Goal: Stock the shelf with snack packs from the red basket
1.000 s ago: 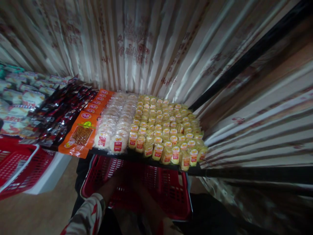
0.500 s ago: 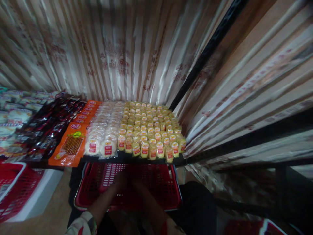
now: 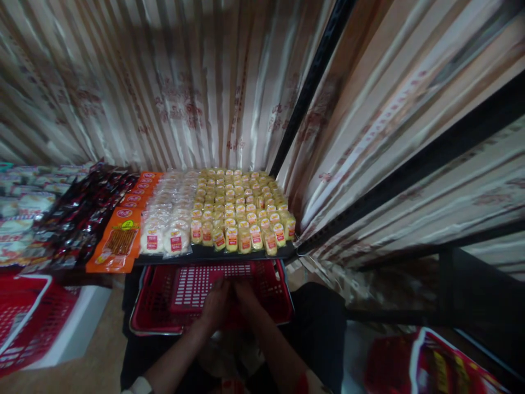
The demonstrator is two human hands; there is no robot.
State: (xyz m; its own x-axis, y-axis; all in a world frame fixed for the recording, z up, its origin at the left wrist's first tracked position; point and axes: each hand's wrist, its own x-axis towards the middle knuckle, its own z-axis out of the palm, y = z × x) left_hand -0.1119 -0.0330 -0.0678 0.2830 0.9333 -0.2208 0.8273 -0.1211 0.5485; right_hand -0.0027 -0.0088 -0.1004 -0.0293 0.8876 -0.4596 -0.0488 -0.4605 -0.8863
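Observation:
Close together over the red basket (image 3: 153, 301) are my left hand (image 3: 216, 303) and my right hand (image 3: 245, 293). Both look closed, with the fingers curled inward. Dim light and the hands themselves hide whatever is between the fingers, if anything. The slotted bottom of the basket shows past my left hand. The basket sits across my knees, just under the front edge of the shelf (image 3: 213, 254). Small yellow packaged snacks (image 3: 244, 219) stand in rows on the shelf above the basket, beside clear packs of round white pieces (image 3: 176, 238).
Orange bags of stick snacks (image 3: 118, 238), dark shiny packs (image 3: 84, 219) and white packs (image 3: 24, 216) cover the shelf's left part. Red baskets stand at the lower left (image 3: 39, 317) and lower right (image 3: 394, 361). A black post (image 3: 303, 98) rises before the curtain (image 3: 184, 82).
The view has shifted, bringing the lower-right basket further into sight. My hands remain close together over the basket and now show more clearly.

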